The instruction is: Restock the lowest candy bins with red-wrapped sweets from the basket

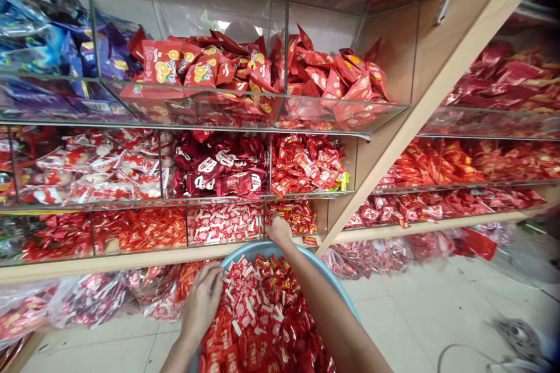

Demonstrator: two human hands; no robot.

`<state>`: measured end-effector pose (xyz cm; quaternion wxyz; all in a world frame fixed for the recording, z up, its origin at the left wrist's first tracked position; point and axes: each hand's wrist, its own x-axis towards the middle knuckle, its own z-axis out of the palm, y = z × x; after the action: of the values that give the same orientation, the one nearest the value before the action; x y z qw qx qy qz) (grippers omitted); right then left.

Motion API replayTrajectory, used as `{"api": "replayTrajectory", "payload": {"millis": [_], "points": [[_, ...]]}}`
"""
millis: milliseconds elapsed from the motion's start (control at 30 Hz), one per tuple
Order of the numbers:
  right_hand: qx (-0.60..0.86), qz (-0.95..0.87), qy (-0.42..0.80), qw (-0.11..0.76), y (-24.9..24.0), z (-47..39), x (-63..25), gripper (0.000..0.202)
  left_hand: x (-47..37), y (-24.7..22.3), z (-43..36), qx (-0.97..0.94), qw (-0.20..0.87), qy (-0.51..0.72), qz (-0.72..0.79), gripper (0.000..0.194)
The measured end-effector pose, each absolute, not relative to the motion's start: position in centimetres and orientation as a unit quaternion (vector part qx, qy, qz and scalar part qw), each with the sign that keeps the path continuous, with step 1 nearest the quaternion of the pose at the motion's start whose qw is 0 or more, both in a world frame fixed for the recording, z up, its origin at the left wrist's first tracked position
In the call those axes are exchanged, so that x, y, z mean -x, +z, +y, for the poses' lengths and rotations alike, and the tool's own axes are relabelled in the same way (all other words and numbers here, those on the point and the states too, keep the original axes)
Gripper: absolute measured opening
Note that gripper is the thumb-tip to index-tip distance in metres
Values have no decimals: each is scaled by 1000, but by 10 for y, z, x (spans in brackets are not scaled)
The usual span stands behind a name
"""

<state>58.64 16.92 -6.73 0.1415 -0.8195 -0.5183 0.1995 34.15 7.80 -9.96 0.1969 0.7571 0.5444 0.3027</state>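
Observation:
A light blue basin [335, 282] in front of me holds wrapped candies [245, 291] in separate patches: white-and-red, dark red with gold, and plain red with lettering. My left hand [205, 294] is closed on the basin's left rim, its fingertips at the edge. Beyond the far rim, my right hand [280, 229] reaches to the front of a bottom-shelf compartment of small red and gold candies [300, 214]. Its fingers look bunched, and whatever they hold is hidden. My right forearm crosses above the basin. A single red packet [310, 241] lies on the shelf ledge beside that hand.
Glass-divided shelves carry red snack packets [227, 67], blue packets [30, 41] and dark red packets [223, 163]. A slanting wooden post [420, 111] stands at right. Plastic bags [90, 297] of candy sit underneath. A fan-like object [518, 338] and a cable are on the tiled floor.

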Motion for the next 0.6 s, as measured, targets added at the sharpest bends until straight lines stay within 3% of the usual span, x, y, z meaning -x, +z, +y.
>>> {"api": "replayTrajectory", "payload": {"millis": [333,600], "points": [[827,-503,213,133,-59,167,-582,30,-344,-94,77,-759,181,322,536,26],[807,-509,241,178,-67,169,-592,45,-343,-97,77,-761,181,316,537,26]]}}
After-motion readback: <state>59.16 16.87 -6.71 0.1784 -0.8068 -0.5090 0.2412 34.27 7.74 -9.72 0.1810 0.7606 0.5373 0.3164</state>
